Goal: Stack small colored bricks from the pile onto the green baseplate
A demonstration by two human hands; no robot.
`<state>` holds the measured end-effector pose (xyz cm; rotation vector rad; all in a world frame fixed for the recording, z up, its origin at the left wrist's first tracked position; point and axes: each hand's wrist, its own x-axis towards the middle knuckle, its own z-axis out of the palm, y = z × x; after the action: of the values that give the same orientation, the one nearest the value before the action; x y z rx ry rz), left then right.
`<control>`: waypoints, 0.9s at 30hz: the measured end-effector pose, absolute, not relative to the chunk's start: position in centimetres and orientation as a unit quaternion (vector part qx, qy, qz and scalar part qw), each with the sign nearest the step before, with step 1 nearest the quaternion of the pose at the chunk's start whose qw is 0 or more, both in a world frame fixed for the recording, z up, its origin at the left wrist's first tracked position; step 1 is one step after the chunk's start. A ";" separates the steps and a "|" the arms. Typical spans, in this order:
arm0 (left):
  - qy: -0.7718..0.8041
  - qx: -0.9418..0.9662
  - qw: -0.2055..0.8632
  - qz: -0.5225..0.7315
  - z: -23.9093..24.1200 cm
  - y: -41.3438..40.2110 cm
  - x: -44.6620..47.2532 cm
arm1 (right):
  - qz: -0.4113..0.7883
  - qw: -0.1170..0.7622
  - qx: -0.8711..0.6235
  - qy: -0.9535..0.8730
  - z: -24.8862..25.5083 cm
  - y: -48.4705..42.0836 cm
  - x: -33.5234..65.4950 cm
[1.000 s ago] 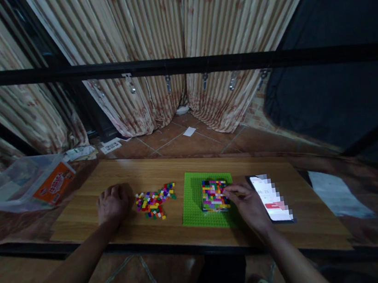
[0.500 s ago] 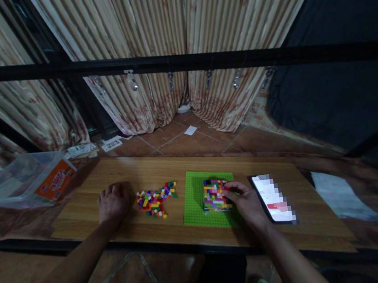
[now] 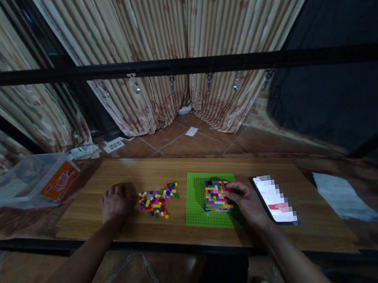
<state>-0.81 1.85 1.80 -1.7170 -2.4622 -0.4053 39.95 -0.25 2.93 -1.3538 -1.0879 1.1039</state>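
A block of many-coloured toy bricks (image 3: 215, 197) stands on a green studded baseplate (image 3: 193, 206). At its right edge, my right hand (image 3: 247, 201) has thumb and forefinger pinched together, with a small red toy brick (image 3: 228, 186) at the fingertips. Whether that brick is seated on the block I cannot tell. My left hand (image 3: 114, 203) rests palm down on the table, fingers loosely stretched and slightly bent, holding nothing visible. Just right of it lies a loose pile of small coloured bricks (image 3: 155, 201), apart from the baseplate.
A phone (image 3: 275, 199) with a lit, partly blurred screen lies beside my right hand on the wooden table (image 3: 137, 169). Beyond the table are a clear plastic box (image 3: 23, 182) with an orange label at left and a white paper (image 3: 346, 197) at right. Curtains (image 3: 146, 26) hang behind a dark rail.
The whole view has shifted slightly. My right hand stays at the block's right edge, and my left hand still rests beside the pile.
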 end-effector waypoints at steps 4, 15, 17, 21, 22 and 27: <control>-0.816 -0.559 0.054 -0.137 1.8 1.8 -0.7 | 0.492 0.510 -0.548 -0.445 3.2 -0.5 40.1; -0.818 -0.556 0.061 -0.130 1.9 1.7 -0.5 | 0.339 0.602 -0.564 -0.452 4.7 -0.4 40.7; -0.819 -0.556 0.061 -0.128 2.0 1.7 -0.3 | 0.323 0.598 -0.556 -0.479 4.9 -0.8 40.1; -0.820 -0.553 0.064 -0.131 2.0 1.7 -0.2 | 0.258 0.550 -0.526 -0.595 5.4 -2.4 37.7; -0.820 -0.552 0.065 -0.133 1.9 1.7 -0.2 | 0.238 0.536 -0.504 -0.634 5.5 -2.9 37.0; -0.818 -0.555 0.068 -0.136 1.8 1.7 -0.3 | 0.194 0.426 -0.370 -0.803 5.0 -5.3 32.7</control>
<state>-0.32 1.74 1.79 -1.6715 -2.4649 -0.4084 32.72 -5.27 5.02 -0.9242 -2.0076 0.4838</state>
